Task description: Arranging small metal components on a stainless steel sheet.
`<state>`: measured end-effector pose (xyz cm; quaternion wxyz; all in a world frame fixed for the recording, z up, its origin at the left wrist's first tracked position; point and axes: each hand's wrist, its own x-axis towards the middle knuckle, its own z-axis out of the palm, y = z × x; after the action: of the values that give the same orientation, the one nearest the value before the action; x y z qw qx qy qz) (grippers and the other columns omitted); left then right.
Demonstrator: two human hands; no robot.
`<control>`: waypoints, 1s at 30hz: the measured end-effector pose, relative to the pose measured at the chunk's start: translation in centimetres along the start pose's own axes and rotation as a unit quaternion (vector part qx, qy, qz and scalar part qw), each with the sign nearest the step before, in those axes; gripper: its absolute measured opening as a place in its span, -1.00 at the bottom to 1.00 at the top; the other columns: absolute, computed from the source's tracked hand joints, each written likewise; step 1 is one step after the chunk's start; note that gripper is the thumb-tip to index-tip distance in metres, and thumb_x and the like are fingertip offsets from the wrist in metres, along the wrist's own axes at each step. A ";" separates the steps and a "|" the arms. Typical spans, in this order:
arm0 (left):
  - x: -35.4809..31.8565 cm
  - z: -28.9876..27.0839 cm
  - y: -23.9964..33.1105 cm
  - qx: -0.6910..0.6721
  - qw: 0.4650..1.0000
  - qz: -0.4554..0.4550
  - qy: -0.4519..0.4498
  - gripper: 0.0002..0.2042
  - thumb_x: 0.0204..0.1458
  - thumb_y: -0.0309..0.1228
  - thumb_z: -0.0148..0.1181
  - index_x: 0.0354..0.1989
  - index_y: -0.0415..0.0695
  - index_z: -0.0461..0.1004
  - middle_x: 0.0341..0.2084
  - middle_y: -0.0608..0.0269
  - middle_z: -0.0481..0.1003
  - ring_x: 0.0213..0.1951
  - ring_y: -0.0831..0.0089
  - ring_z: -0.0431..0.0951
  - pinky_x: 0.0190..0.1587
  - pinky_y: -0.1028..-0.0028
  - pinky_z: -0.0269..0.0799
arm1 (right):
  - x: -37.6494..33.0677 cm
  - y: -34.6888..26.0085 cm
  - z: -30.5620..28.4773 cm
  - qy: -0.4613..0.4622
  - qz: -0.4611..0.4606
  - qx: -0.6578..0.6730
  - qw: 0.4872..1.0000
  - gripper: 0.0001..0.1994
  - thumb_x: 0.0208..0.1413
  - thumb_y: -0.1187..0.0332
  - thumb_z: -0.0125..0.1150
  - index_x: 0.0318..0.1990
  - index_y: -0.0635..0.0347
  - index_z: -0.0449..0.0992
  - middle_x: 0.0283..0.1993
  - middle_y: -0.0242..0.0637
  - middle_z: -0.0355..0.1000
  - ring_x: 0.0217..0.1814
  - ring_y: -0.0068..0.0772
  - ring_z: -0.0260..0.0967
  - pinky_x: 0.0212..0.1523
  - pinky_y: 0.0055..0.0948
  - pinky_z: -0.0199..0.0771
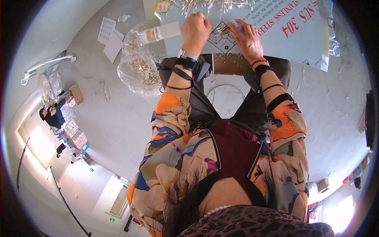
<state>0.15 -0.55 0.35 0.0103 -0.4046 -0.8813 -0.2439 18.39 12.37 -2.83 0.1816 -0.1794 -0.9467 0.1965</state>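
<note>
My right hand [248, 39] is closed around a small bundle of cotton swabs [224, 30], whose tips point left over the grey metal sheet [276, 51]. To its left, my left hand [196, 33] is closed, knuckles up, near the loose swabs; whatever its fingers hold is hidden. A heap of loose cotton swabs [217, 4] lies at the far edge of the sheet, just beyond both hands. Left of my left hand lies a clear package with a yellow label [153, 34], and another yellow-labelled package [162, 6] sits farther back.
A clear plastic bag [138, 71] full of swabs stands on the floor at left. An open cardboard box [229, 65] with swabs in it is under the sheet's near edge, between my knees. White cards [110, 37] lie at far left. Another person [53, 116] is at left.
</note>
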 end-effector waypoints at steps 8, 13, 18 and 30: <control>0.7 0.5 1.3 -0.038 0.999 0.007 -0.022 -0.86 0.01 -0.35 0.34 -0.36 -0.13 0.57 -0.42 0.15 0.62 -0.35 0.09 0.65 -0.30 0.18 0.54 | -0.1 0.3 0.0 0.010 -0.007 -0.002 1.000 -0.57 0.29 0.23 0.23 0.31 -0.30 0.47 0.26 -0.37 0.36 0.10 -0.24 0.37 0.19 -0.19 0.42; 1.0 1.1 1.3 -0.033 0.999 0.009 -0.027 -0.89 0.00 -0.40 0.30 -0.36 -0.14 0.54 -0.40 0.09 0.56 -0.30 0.01 0.62 -0.23 0.13 0.54 | 0.0 -0.1 -0.1 0.006 -0.002 0.005 1.000 -0.56 0.29 0.24 0.24 0.32 -0.32 0.46 0.26 -0.37 0.37 0.09 -0.25 0.37 0.18 -0.19 0.43; -0.3 1.2 1.9 -0.069 0.996 0.004 -0.058 -0.86 0.01 -0.36 0.33 -0.35 -0.15 0.56 -0.40 0.11 0.59 -0.33 0.05 0.63 -0.26 0.15 0.54 | 0.0 0.0 0.0 0.008 -0.001 0.005 1.000 -0.56 0.29 0.25 0.24 0.31 -0.32 0.47 0.25 -0.37 0.37 0.09 -0.25 0.37 0.18 -0.19 0.43; 2.3 3.9 4.6 -0.090 0.993 -0.082 0.001 -0.78 -0.06 -0.26 0.36 -0.42 -0.17 0.58 -0.44 0.03 0.61 -0.33 -0.02 0.64 -0.26 0.12 0.55 | 0.2 -0.2 -0.2 0.009 -0.005 -0.004 1.000 -0.56 0.28 0.26 0.24 0.31 -0.31 0.48 0.24 -0.36 0.36 0.10 -0.24 0.37 0.16 -0.19 0.43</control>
<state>2.55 5.35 -0.65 -0.0451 -0.3303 -0.8860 -0.3222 18.25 12.30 -2.55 0.1906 -0.1775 -0.9465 0.1906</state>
